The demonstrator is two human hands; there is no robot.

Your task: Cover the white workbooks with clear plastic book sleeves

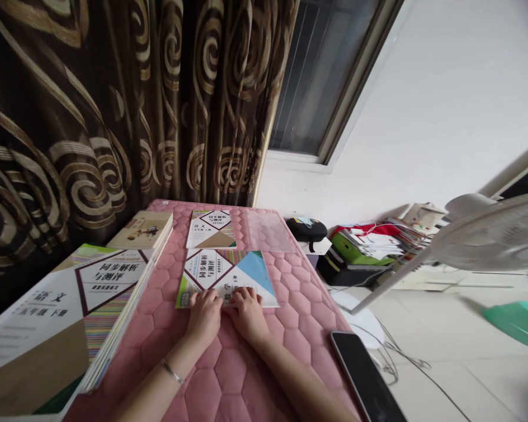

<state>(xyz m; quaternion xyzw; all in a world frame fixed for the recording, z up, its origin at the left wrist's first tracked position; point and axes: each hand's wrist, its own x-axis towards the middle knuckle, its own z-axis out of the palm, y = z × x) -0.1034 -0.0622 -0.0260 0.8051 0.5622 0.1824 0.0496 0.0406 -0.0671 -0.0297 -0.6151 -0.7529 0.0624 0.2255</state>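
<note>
A workbook [225,272] with a white, blue and striped cover and dark Chinese lettering lies sideways on the pink quilted table cover [229,375]. At its near edge, my left hand [206,313], a silver bracelet on the wrist, has its fingers curled over the cover. Close beside it, my right hand [247,312] grips the same edge with bent fingers. Both thumbs are partly hidden between the hands. Just beyond this book lies a second workbook [211,230] with a white and tan cover. To its right is a clear plastic sheet [268,230].
A stack of workbooks [57,328] fills the left side, with a tan book [141,230] behind it. A phone [364,375] lies at the right edge. Beyond the table stand a white fan [493,234], a black case [307,230] and piled bags and papers [365,249]. Patterned curtains [171,105] hang behind.
</note>
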